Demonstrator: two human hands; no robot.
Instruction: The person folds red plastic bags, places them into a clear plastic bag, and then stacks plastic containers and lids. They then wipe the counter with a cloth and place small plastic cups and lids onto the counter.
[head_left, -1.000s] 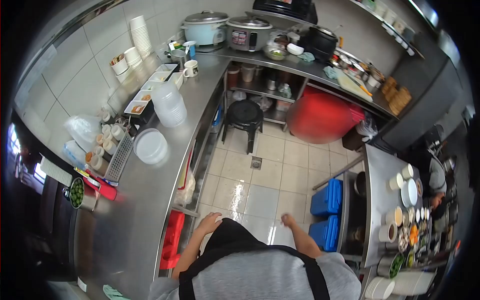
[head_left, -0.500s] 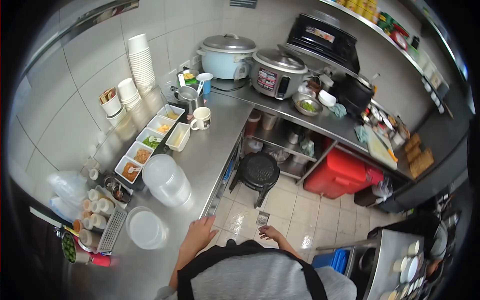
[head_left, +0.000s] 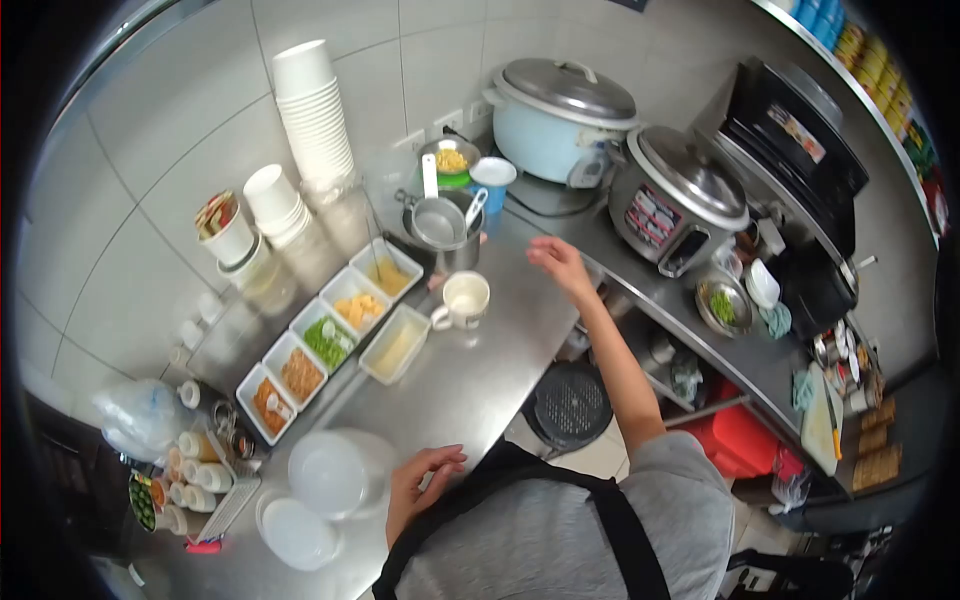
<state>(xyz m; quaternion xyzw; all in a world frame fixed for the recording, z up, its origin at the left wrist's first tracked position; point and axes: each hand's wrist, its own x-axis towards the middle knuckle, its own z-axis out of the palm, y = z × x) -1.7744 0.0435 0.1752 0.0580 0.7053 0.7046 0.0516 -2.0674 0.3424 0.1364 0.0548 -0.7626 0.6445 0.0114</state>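
My right hand [head_left: 560,265] reaches over the steel counter with its fingers stretched forward and nothing in them. Nearest to it are a metal pot [head_left: 460,258] with a strainer [head_left: 438,222] resting in its top, and a cream mug [head_left: 463,300] on the counter. Close to my body, my left hand [head_left: 425,485] hovers empty by the counter edge, thumb apart from the fingers. Beside it stand a stack of clear plastic containers [head_left: 330,472] and some round lids [head_left: 298,530]. A white rectangular tub [head_left: 394,345] sits left of the mug.
White trays of toppings [head_left: 327,343] line the wall side, with stacked paper cups [head_left: 315,120] behind. Two rice cookers, one blue [head_left: 555,130] and one grey [head_left: 665,205], occupy the back counter. A black stool [head_left: 570,400] stands on the floor below the counter edge.
My right hand has risen from low beside my body to over the counter near the pot. My view has turned and moved closer to the counter. My left hand stays low.
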